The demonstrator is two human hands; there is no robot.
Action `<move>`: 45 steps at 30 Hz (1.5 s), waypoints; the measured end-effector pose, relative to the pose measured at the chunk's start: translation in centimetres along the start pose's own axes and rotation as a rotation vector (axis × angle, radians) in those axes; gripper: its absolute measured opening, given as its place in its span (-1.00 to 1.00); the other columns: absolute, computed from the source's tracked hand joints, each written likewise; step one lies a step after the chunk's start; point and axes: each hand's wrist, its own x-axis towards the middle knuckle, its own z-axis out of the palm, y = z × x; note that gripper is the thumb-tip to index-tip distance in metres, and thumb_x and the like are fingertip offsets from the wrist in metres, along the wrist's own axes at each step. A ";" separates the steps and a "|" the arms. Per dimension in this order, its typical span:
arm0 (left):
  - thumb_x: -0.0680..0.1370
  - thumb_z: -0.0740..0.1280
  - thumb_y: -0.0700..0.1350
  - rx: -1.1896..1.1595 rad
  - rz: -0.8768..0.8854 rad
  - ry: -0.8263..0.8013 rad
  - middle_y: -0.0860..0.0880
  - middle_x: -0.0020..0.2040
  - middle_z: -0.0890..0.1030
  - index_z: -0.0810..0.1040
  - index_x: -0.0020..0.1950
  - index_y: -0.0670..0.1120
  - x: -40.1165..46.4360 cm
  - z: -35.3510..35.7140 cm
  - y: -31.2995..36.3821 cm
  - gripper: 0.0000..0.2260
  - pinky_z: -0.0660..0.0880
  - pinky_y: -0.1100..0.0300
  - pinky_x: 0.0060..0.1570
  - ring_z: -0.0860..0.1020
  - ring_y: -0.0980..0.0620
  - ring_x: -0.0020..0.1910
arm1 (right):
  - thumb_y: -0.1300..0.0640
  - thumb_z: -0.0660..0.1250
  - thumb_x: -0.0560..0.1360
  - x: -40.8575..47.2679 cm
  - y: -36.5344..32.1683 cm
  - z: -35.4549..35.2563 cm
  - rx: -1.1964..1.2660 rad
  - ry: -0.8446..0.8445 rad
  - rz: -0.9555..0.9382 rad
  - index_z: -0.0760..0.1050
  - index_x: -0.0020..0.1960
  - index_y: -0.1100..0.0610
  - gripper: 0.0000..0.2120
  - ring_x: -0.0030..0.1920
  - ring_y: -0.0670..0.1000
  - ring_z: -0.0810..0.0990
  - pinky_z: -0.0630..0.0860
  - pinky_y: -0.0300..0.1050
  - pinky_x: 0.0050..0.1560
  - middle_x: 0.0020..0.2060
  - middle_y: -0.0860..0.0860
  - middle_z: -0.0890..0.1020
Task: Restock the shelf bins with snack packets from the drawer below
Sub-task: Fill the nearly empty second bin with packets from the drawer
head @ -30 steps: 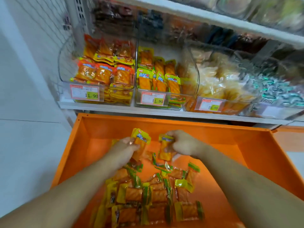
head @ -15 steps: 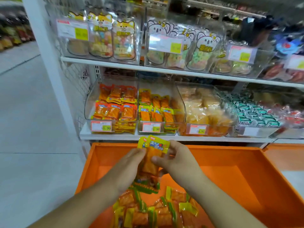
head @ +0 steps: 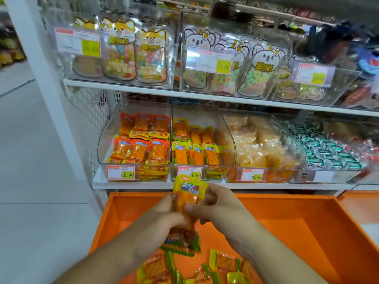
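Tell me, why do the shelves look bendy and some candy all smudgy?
Head view: the wide lens bows the shelves; the right-edge bins smear with blur; glare whitens the price tags; the packet in both hands stays fairly sharp.

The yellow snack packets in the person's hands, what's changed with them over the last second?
Both hands lifted out of the orange drawer toward the shelf bins. The separate packets, one per hand, were brought together into one stack of yellow packets, gripped by the left hand and right hand. The loose packets in the drawer stay put.
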 end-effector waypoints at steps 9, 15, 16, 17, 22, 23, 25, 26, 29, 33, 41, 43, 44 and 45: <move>0.60 0.41 0.06 0.188 0.137 0.032 0.33 0.09 0.68 0.49 0.25 0.35 0.3 0.0 1.4 -0.72 0.54 0.18 0.25 0.64 0.32 0.06 | 0.33 0.62 0.36 1.4 -1.1 -1.0 0.074 0.006 0.009 0.59 0.13 0.18 -0.61 -0.36 -0.14 0.62 0.47 -0.26 -0.34 -0.28 -0.01 0.72; 0.58 0.48 -0.10 0.152 0.207 0.167 0.06 0.06 0.75 0.64 0.21 0.13 1.7 0.5 3.6 -0.77 0.62 -0.04 0.15 0.73 0.04 0.01 | 0.17 0.62 0.42 2.3 -2.3 -2.3 0.070 0.059 -0.026 0.56 0.19 0.09 -0.60 -0.23 -0.11 0.66 0.58 -0.12 -0.18 -0.22 -0.08 0.70; 0.55 0.50 -0.04 0.146 0.226 0.200 0.05 0.04 0.75 0.65 0.18 0.13 2.4 0.6 4.3 -0.78 0.62 -0.05 0.14 0.72 0.03 0.01 | 0.10 0.60 0.44 2.6 -2.7 -3.0 0.062 0.089 -0.026 0.54 0.21 0.05 -0.60 -0.14 -0.07 0.68 0.63 -0.05 -0.08 -0.12 -0.06 0.71; 0.52 0.51 0.03 0.164 0.238 0.237 0.09 0.03 0.75 0.65 0.18 0.14 3.3 0.6 5.2 -0.76 0.61 -0.05 0.15 0.71 0.05 0.03 | 0.05 0.58 0.47 3.0 -3.0 -3.8 0.025 0.126 -0.041 0.52 0.22 0.01 -0.61 -0.06 -0.04 0.68 0.64 -0.02 0.01 -0.03 -0.04 0.69; 0.52 0.51 -0.01 0.102 0.187 0.341 0.06 0.01 0.75 0.60 0.24 0.05 10.6 1.1 10.3 -0.69 0.62 -0.07 0.16 0.72 0.02 0.00 | 0.12 0.43 0.50 5.6 -3.5 -8.5 -0.657 0.331 -0.310 0.37 0.33 -0.08 -0.54 0.25 -0.05 0.44 0.46 -0.12 0.27 0.15 -0.19 0.42; 0.49 0.52 -0.01 0.106 0.173 0.344 0.04 0.00 0.75 0.62 0.22 0.03 12.5 1.2 11.2 -0.69 0.62 -0.06 0.15 0.72 0.01 -0.01 | 0.11 0.39 0.47 6.0 -3.4 -9.1 -0.747 0.330 -0.324 0.36 0.35 -0.07 -0.52 0.29 -0.02 0.39 0.43 -0.06 0.33 0.17 -0.18 0.39; 0.42 0.52 0.01 0.117 0.165 0.358 0.00 -0.02 0.75 0.67 0.15 -0.04 16.0 1.6 12.9 -0.67 0.61 -0.02 0.14 0.71 -0.02 -0.02 | 0.12 0.34 0.40 6.9 -2.9 -9.7 -0.839 0.296 -0.319 0.36 0.31 -0.05 -0.51 0.30 0.03 0.37 0.43 0.02 0.35 0.18 -0.14 0.41; 0.42 0.51 -0.01 0.115 0.162 0.370 -0.03 -0.04 0.75 0.68 0.10 -0.08 17.9 1.7 13.5 -0.70 0.60 0.01 0.12 0.70 -0.05 -0.03 | 0.14 0.34 0.38 7.2 -2.7 -9.9 -0.866 0.277 -0.318 0.35 0.30 -0.06 -0.49 0.30 0.03 0.37 0.43 0.03 0.34 0.19 -0.14 0.41; 0.49 0.50 -0.08 0.125 0.118 0.428 -0.11 0.01 0.68 0.60 0.16 -0.15 22.9 2.2 14.6 -0.70 0.57 0.03 0.06 0.65 -0.10 0.00 | 0.17 0.33 0.45 7.5 -2.5 -10.0 -0.924 0.253 -0.287 0.24 0.45 -0.06 -0.39 0.42 0.01 0.27 0.35 0.05 0.46 0.34 -0.18 0.33; 0.50 0.47 -0.06 0.214 0.098 0.512 -0.13 0.21 0.62 0.51 0.30 -0.13 28.9 2.7 15.0 -0.59 0.56 0.03 0.18 0.60 -0.18 0.16 | 0.08 0.27 0.58 8.5 -2.0 -10.5 -0.919 0.217 -0.232 -0.10 0.67 -0.03 -0.20 0.65 -0.01 -0.07 0.08 0.08 0.64 0.61 -0.15 0.05; 0.52 0.42 -0.01 0.492 0.084 0.594 -0.15 0.18 0.64 0.51 0.27 -0.17 34.6 3.0 14.0 -0.61 0.62 0.02 0.09 0.62 -0.18 0.11 | 0.08 0.23 0.63 9.2 -1.3 -11.2 -0.916 0.222 -0.259 -0.22 0.68 -0.09 -0.19 0.63 -0.09 -0.22 -0.12 -0.01 0.67 0.64 -0.21 -0.07; 0.51 0.43 0.02 0.592 0.098 0.612 -0.16 0.09 0.67 0.55 0.18 -0.16 34.7 3.1 13.9 -0.66 0.65 -0.05 0.07 0.64 -0.20 0.04 | 0.08 0.23 0.63 9.2 -1.2 -11.2 -0.913 0.229 -0.267 -0.22 0.67 -0.10 -0.19 0.63 -0.09 -0.22 -0.13 -0.03 0.66 0.63 -0.22 -0.07; 0.53 0.42 0.05 0.644 0.103 0.612 -0.16 0.09 0.66 0.55 0.18 -0.16 34.5 3.3 14.0 -0.65 0.64 -0.05 0.08 0.64 -0.20 0.04 | 0.09 0.23 0.63 9.1 -1.2 -11.1 -0.913 0.235 -0.274 -0.22 0.67 -0.10 -0.20 0.63 -0.09 -0.22 -0.13 -0.03 0.66 0.63 -0.22 -0.07; 0.56 0.41 0.09 0.700 0.110 0.612 -0.17 0.12 0.65 0.54 0.21 -0.17 34.2 3.4 14.0 -0.62 0.63 -0.04 0.10 0.63 -0.21 0.08 | 0.09 0.23 0.63 9.1 -1.1 -11.1 -0.912 0.240 -0.280 -0.22 0.67 -0.10 -0.20 0.63 -0.09 -0.22 -0.13 -0.03 0.66 0.63 -0.22 -0.07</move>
